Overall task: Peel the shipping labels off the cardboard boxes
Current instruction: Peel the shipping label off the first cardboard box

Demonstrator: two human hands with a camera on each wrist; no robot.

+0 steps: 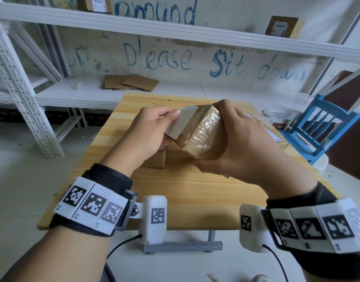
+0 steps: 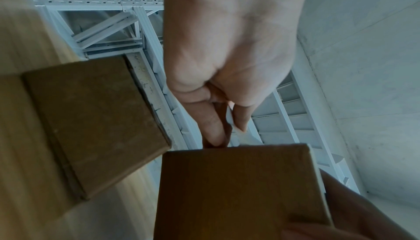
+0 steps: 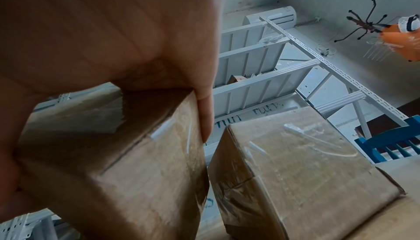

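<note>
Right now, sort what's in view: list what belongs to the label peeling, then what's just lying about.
In the job:
- held box, gripped by the right hand
- white label, pinched by the left hand, partly peeled
- small box and another box on the table

Lying about:
- flat cardboard on the shelf
- blue chair

Blue hand-painted lettering on the wall [image 1: 195, 43] behind the white shelving [image 1: 134, 27] reads "please sit down" below the upper shelf board, with a partly hidden word ending "mund" above that board. Two cardboard boxes on the upper shelf, one at its left [image 1: 93, 4] and one at its right [image 1: 282, 27], carry printed white labels too small to read. The black-and-white square code markers on both wristbands [image 1: 91, 204] hold no readable text.
</note>
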